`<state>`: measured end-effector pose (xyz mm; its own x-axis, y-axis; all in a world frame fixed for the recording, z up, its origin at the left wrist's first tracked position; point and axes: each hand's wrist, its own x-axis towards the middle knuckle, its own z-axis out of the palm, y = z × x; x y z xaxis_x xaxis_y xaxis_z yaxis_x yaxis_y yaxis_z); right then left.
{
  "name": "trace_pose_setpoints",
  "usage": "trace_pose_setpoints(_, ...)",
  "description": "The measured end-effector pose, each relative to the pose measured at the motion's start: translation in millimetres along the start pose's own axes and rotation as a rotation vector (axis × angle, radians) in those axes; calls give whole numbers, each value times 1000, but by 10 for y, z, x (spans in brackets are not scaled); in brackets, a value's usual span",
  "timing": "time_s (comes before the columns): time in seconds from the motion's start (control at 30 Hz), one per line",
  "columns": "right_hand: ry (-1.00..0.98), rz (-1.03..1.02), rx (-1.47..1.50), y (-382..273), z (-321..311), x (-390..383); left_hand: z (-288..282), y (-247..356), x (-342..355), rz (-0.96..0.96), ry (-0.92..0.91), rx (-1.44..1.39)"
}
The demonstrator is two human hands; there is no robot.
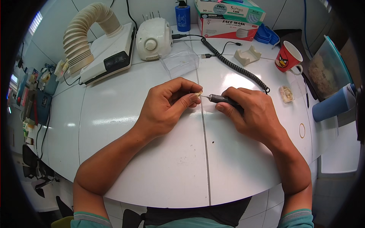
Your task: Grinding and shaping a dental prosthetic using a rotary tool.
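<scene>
Between the thumb and fingers of my left hand (169, 102) is a small cream-coloured piece (198, 93), mostly covered by the fingertips, so its exact kind is hidden. My right hand (253, 110) is closed around a dark rotary handpiece (220, 99), holding it like a pen. The handpiece points left, and its thin metal bit (204, 96) reaches the cream piece at the left fingertips. Both hands are over the middle of the white table (163, 163). Whether the bit touches the piece or sits just beside it, I cannot tell.
Behind the hands stand a white control unit (152, 40), a clear plastic box (180, 62) and a dust extractor with ribbed hose (81, 36). A coiled black cord (239, 68) crosses the back right. Rightward are a red mug (288, 57), a small cream-filled container (286, 94) and a blue roll (334, 104).
</scene>
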<state>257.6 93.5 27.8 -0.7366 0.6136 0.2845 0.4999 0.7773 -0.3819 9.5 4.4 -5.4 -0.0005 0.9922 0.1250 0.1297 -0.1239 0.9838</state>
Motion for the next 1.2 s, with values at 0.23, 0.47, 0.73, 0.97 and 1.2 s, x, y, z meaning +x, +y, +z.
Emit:
trace_pose_setpoints(0.23,-5,7,6,5,0,7,-2,5,-5,-28,9,-43)
trace_pose_setpoints(0.47,-7,-10,4,10,-5,6,-5,0,-14,-1,4,-2)
trace_pose_setpoints(0.73,4,-24,3,11,-3,0,-14,16,-8,-44,20,-13)
trace_pose_setpoints(0.97,-9,-15,16,0,-6,-1,-17,6,-12,-18,20,10)
trace_pose_setpoints(1.2,9,-19,34,16,8,5,-22,18,-10,-15,-3,63)
